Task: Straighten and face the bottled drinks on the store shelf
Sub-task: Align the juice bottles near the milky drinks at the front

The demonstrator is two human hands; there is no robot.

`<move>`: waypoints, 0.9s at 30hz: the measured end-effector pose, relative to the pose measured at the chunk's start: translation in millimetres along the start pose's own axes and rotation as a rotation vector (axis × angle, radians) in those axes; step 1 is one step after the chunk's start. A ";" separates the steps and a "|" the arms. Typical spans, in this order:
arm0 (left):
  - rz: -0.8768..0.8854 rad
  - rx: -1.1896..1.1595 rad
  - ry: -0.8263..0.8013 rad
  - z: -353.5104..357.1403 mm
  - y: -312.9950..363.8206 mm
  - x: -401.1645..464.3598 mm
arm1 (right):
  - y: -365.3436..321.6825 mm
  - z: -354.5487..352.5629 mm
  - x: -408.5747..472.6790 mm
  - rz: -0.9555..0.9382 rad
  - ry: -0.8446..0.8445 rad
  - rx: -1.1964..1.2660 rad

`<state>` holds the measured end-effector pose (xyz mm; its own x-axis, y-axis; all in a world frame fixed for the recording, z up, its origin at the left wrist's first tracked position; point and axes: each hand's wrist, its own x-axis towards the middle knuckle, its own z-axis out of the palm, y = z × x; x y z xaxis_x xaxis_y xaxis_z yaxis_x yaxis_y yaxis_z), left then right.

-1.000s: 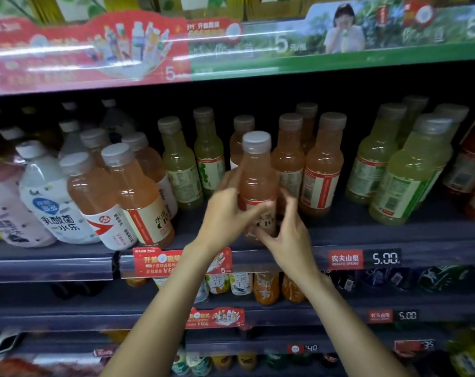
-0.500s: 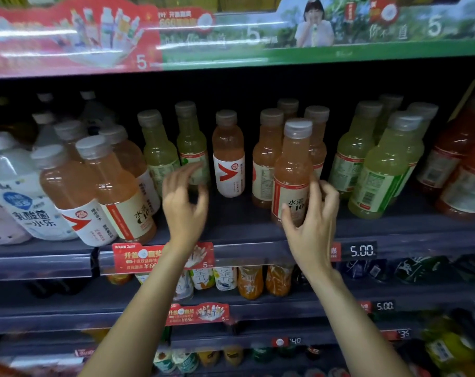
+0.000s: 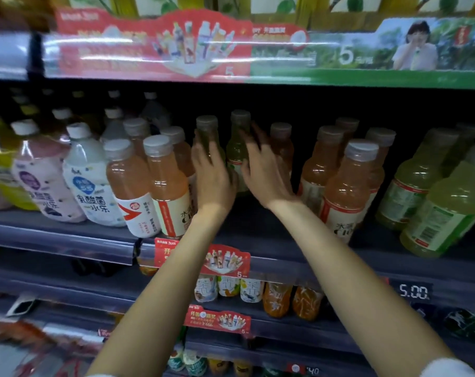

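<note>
1. The left hand [image 3: 213, 178] is reaching deep into the dark store shelf [image 3: 244, 257] and its fingers are wrapping round a yellow-green plastic drink bottle with a grey cap [image 3: 207, 140] standing in the back row.
2. The right hand [image 3: 266, 172] is lying beside it with fingers spread and fairly straight, covering a second green bottle with a grey cap [image 3: 239, 142]; motion blur is hiding whether the fingers are touching it or the pale orange bottle [image 3: 281, 144] just to its right.
3. At the shelf front, right of the hands, an orange juice bottle with a white label [image 3: 349, 191] is standing upright, showing "水溶 C100" only in part.
4. Left of the hands, two orange bottles are leaning: one [image 3: 130, 186] is showing a red arrow mark, the other [image 3: 167, 186] a partly hidden "C".
5. Further left, a white bottle with a blue badge [image 3: 88, 180] is reading "乳酸菌 水乐", next to a pink-topped one [image 3: 40, 175].
6. Large lime-green bottles [image 3: 446, 202] are standing at the far right.
7. A price tag [image 3: 413, 291] on the shelf edge is reading "5.00", and the red banner [image 3: 149, 47] overhead is showing a "5".
</note>
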<state>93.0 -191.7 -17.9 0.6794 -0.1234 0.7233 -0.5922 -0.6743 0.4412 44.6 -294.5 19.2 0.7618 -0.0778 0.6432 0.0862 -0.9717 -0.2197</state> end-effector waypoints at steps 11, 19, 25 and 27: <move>0.043 -0.027 0.067 -2.5 -7.2 25.3 | -9.0 -0.8 14.5 -0.001 0.103 -0.114; 0.046 -0.152 0.082 -27.1 5.2 11.2 | 0.5 -13.6 -21.4 0.052 0.091 0.092; 0.129 -0.414 0.134 -40.9 4.8 -20.8 | 8.8 -14.9 -54.2 0.145 0.175 0.639; 0.095 -0.466 0.098 -40.6 8.3 -20.8 | 9.8 -21.3 -56.7 0.171 0.196 0.672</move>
<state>56.3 -165.1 -7.7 0.5821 -0.0847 0.8087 -0.7960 -0.2626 0.5455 -11.4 -304.3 -3.8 0.6763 -0.3165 0.6652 0.4003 -0.6001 -0.6925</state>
